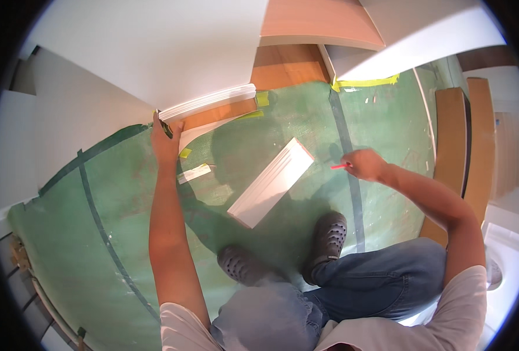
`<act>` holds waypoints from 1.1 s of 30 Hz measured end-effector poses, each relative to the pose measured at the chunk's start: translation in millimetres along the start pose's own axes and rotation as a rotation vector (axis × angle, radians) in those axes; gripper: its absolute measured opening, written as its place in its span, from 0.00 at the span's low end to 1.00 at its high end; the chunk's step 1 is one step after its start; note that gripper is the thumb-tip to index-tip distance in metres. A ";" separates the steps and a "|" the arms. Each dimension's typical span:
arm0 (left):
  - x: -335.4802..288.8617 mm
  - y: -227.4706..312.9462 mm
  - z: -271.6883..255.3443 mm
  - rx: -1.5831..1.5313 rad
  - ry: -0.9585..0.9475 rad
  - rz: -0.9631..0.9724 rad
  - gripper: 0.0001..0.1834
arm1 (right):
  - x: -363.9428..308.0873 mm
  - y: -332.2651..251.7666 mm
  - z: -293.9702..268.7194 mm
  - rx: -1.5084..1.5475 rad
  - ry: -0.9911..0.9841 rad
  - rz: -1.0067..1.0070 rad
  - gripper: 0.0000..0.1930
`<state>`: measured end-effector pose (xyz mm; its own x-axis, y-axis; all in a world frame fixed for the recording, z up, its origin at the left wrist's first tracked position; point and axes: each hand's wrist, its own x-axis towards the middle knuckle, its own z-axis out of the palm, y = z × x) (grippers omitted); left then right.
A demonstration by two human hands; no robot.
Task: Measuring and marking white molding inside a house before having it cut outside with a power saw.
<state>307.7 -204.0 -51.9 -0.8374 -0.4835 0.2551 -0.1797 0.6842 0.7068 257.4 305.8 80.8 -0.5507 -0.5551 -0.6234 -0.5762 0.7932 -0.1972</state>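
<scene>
My left hand (164, 144) reaches to the foot of the white wall, at the left end of a white moulded baseboard (209, 103). Its fingers and thumb close around something small and dark at that corner, too hidden to name. Out to the right, my right hand (364, 164) is closed on a thin red pencil (339, 167), its end pointing left. Between the two hands a loose cut piece of white moulding (271, 182) lies slantwise on the green floor covering (283, 117), grooved side showing.
Yellow tape (262, 98) marks the covering's edge by bare wood floor (288, 64). A small pale offcut (194, 174) lies near my left forearm. Long brown boards (450, 140) lean at the right. My dark clogs (329, 234) are below the loose moulding.
</scene>
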 end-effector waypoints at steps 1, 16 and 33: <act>0.5 6.1 -5.6 0.107 -0.057 0.006 0.39 | -11.6 11.8 22.1 0.019 0.013 -0.003 0.08; -30.8 84.8 -111.6 0.652 -0.779 0.346 0.30 | 151.3 -33.7 22.8 0.200 0.896 -0.434 0.10; -6.1 135.7 -167.9 0.705 -1.171 0.272 0.22 | 202.2 -110.1 7.5 0.493 0.780 -0.536 0.09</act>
<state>375.1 -199.9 153.3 -0.7650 0.2007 -0.6120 0.1302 0.9788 0.1582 214.0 108.0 -29.3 -0.6330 -0.7299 0.2579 -0.6461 0.3145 -0.6955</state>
